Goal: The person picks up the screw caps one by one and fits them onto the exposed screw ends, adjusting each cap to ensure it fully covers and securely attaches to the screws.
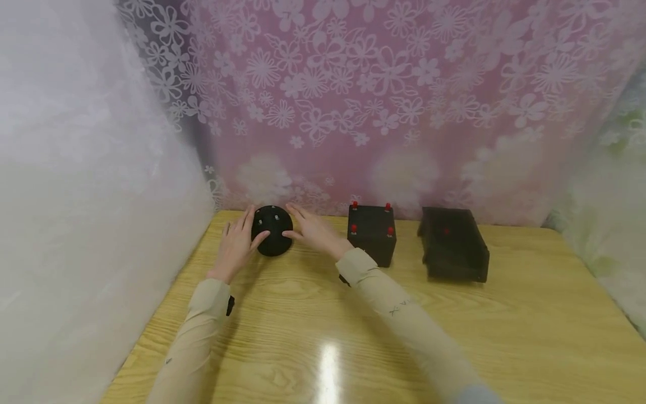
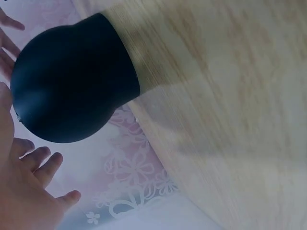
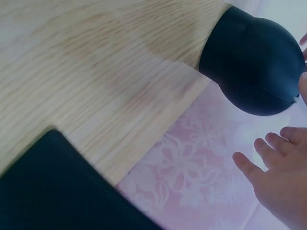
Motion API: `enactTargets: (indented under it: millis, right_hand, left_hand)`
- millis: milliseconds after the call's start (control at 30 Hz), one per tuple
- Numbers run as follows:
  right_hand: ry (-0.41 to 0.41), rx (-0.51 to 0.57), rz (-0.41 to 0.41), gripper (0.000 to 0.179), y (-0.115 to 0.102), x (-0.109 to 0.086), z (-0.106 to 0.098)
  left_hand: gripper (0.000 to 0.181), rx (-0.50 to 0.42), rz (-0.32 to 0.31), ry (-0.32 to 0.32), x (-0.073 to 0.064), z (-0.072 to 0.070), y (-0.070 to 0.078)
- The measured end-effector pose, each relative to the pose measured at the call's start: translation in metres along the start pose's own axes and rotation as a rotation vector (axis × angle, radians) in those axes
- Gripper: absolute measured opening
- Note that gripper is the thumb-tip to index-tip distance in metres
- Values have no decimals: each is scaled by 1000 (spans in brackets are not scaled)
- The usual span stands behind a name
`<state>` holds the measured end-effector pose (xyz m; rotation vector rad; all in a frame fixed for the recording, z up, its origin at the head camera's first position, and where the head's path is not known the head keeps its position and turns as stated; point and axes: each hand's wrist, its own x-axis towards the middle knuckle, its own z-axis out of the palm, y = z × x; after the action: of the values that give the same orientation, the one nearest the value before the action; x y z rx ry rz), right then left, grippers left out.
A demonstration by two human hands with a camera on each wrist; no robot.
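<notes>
A black ball-shaped piece with a flared base (image 1: 275, 238) stands at the back left of the table, small silver pegs on its top. My left hand (image 1: 236, 246) is at its left side, thumb reaching over its front. From the right, my right hand (image 1: 318, 231) comes to it with fingers extended and thumb at its surface. The left wrist view shows the ball's smooth side (image 2: 72, 81) beside the left hand's spread fingers (image 2: 48, 170). In the right wrist view, the right hand's lower fingers (image 3: 247, 165) are spread, apart from the ball (image 3: 254, 67).
Right of the ball stands a black box (image 1: 372, 238) with red-capped pegs on its top corners. Farther right is a black open-sided holder (image 1: 451, 247) with a small red spot. A flowered pink curtain (image 1: 323, 112) hangs behind the wooden table (image 1: 282, 336); pale sheeting (image 1: 101, 168) hangs at the left.
</notes>
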<state>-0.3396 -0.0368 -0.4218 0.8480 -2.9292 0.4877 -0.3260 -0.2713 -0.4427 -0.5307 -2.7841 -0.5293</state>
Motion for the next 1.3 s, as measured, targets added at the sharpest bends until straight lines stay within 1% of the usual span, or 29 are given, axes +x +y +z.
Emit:
enactTargets:
  millis: [67, 200, 400, 600, 700, 933, 1133, 1300]
  right_hand:
    - [-22, -13, -9, 80, -2, 4, 3]
    - [-28, -68, -30, 79, -7, 12, 7]
    - [-40, -148, 4, 78, -14, 16, 7]
    - [-49, -228, 7, 77, -20, 16, 7]
    - [-43, -251, 6, 77, -21, 15, 8]
    - [-19, -307, -18, 78, -25, 7, 11]
    - [19, -305, -51, 78, -27, -2, 12]
    - [56, -332, -70, 78, -27, -11, 14]
  left_hand:
    - [82, 7, -4, -14, 1, 0, -2]
    - [83, 32, -4, -29, 3, -1, -4]
    - [83, 42, -9, -74, 3, -2, -7]
    - [82, 52, -2, -75, 1, -3, -10]
    - [81, 58, 1, -79, -1, -4, -11]
    - [81, 96, 0, -116, -8, -6, -10]
    - [81, 132, 19, -92, -16, -5, -5]
    - [81, 114, 30, -87, -24, -7, 1]
